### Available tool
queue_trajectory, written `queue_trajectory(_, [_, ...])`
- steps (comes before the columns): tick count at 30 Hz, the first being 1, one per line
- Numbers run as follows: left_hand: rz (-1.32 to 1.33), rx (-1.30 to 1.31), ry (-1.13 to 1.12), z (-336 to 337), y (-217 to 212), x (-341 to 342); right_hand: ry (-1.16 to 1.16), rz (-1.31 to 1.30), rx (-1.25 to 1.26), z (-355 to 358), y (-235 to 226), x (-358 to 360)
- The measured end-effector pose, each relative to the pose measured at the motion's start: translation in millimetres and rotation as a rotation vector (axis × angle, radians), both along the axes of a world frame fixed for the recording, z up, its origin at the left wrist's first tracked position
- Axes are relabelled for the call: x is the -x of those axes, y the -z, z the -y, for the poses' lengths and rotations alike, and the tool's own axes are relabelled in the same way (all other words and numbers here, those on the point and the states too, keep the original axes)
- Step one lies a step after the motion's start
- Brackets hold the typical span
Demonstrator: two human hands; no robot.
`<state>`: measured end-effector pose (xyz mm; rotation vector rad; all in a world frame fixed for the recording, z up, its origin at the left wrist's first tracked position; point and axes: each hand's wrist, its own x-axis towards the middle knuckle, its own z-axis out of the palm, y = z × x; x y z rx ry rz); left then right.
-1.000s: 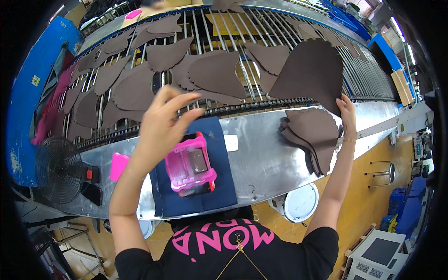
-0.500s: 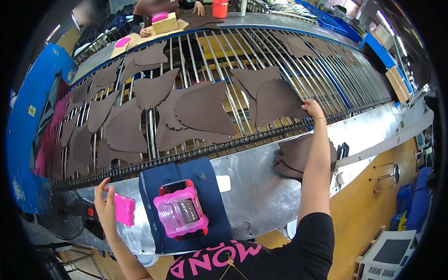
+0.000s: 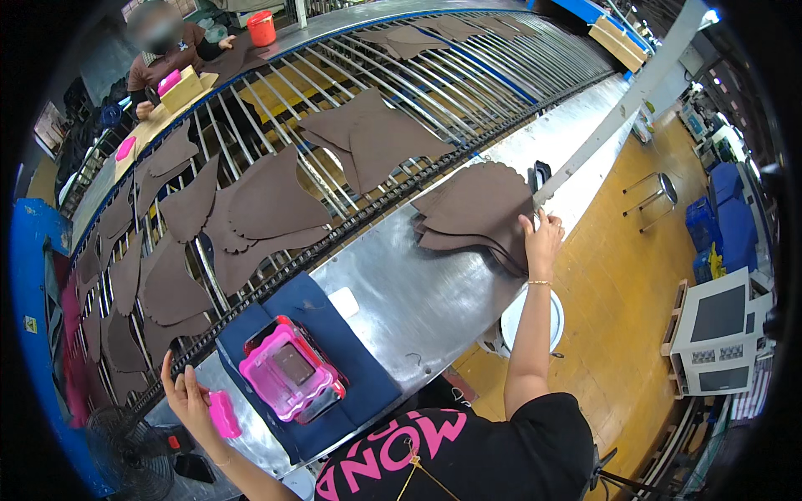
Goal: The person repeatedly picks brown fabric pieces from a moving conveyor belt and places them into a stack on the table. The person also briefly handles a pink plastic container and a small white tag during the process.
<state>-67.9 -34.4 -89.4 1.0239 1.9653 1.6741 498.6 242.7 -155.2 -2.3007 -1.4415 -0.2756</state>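
My right hand (image 3: 543,240) is at the right edge of a stack of dark brown, scallop-edged sheet pieces (image 3: 476,204) on the metal table. Its thumb and fingers are apart, the thumb close to the stack's edge. With fingers spread and nothing in them, my left hand (image 3: 188,399) is raised beside a pink wavy-edged block (image 3: 224,414). Between my arms, a pink frame-like plastic case (image 3: 269,382) with a clear window lies on dark blue cloth (image 3: 361,386). Beyond the table, a brown piece (image 3: 393,144) overlaps others on the metal-rod conveyor (image 3: 468,92).
A chain-edged rail (image 3: 368,207) separates table and conveyor. A pale slanted bar (image 3: 622,108) rises past the stack. A black fan (image 3: 129,455) stands at lower left, a white bucket (image 3: 553,321) below the table. Across the conveyor sits another person (image 3: 171,63) near a red bucket (image 3: 261,29).
My right hand has let go of the brown piece on the conveyor and come back to the stack. The view has swung right. My left hand stays raised near the pink block.
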Motion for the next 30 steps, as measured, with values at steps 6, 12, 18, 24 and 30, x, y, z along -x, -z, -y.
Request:
queue_trajectory(6, [0.023,-0.022,0.016,4,-11,-16,-0.006,0.076,-0.014,11,32,-1])
queue_trajectory(12, [0.025,0.013,0.005,33,-4,-21,0.052,0.124,0.085,14,15,14])
queue_trajectory(18, [0.105,0.021,-0.027,44,-1,-27,0.026,-0.042,0.067,9,19,7])
queue_trajectory(24, [0.118,0.028,-0.016,44,3,-28,-0.022,-0.206,-0.024,-6,36,-13])
queue_trajectory(30, [0.132,0.029,0.011,40,10,-26,0.008,-0.366,0.098,-38,56,-68])
